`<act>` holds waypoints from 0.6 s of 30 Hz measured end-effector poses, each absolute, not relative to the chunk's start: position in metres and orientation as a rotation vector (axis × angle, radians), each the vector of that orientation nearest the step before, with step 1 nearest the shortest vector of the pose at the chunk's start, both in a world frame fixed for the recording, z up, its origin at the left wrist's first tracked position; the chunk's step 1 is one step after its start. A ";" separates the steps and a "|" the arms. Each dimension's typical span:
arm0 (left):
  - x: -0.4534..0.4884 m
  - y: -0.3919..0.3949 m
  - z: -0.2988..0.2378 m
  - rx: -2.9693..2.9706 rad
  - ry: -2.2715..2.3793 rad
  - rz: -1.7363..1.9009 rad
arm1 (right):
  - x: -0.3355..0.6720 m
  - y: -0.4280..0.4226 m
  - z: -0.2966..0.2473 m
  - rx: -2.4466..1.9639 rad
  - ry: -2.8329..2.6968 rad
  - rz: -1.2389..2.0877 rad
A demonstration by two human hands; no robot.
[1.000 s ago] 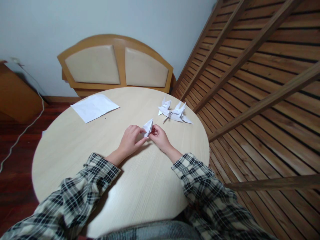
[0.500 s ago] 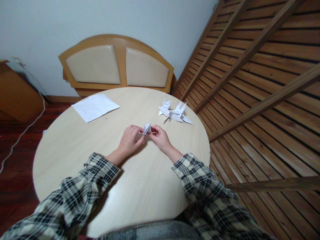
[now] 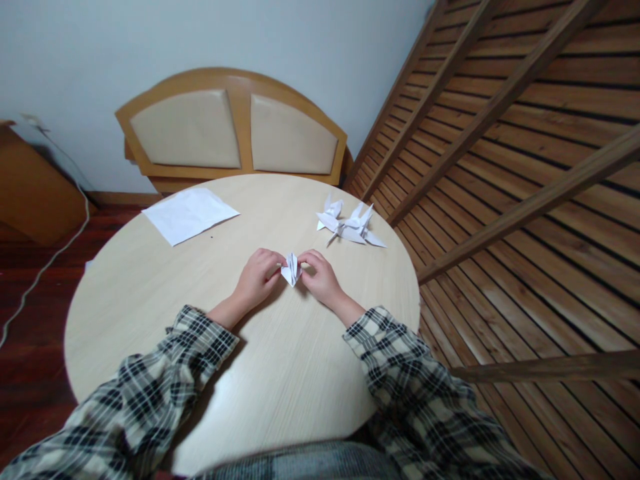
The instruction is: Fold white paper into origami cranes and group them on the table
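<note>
A small folded white paper piece [image 3: 291, 269] is pinched between both my hands over the middle of the round pale wooden table [image 3: 150, 300]. My left hand [image 3: 256, 277] grips its left side with closed fingers. My right hand [image 3: 320, 276] grips its right side, fingers also closed. The paper's point faces down toward me. Both sleeves are plaid.
Two finished white paper cranes [image 3: 350, 225] lie at the table's far right. A flat white sheet [image 3: 190, 213] rests at the far left. A wooden headboard with padded panels [image 3: 233, 130] leans on the wall behind. A slatted wooden frame [image 3: 500, 167] stands right. A cable [image 3: 45, 263] runs across the floor.
The folded paper has turned from pointing up and away to lying lower between my fingers, point down. Both hands drew slightly closer together.
</note>
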State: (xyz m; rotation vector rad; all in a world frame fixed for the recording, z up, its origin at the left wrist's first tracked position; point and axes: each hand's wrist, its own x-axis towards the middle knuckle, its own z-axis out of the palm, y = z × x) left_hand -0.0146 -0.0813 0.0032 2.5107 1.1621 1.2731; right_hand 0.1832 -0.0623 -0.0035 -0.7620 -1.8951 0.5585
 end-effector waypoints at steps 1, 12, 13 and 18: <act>-0.015 -0.082 0.003 2.509 1.181 1.263 | 0.184 -0.062 -0.003 -0.761 -1.901 0.557; -0.014 -0.083 0.000 2.560 1.230 1.208 | 0.186 -0.063 0.003 -0.802 -1.938 0.632; -0.014 -0.083 0.000 2.561 1.249 1.191 | 0.186 -0.063 0.003 -0.806 -1.936 0.639; -0.016 -0.083 0.000 2.523 1.313 1.200 | 0.186 -0.063 0.001 -0.796 -1.906 0.643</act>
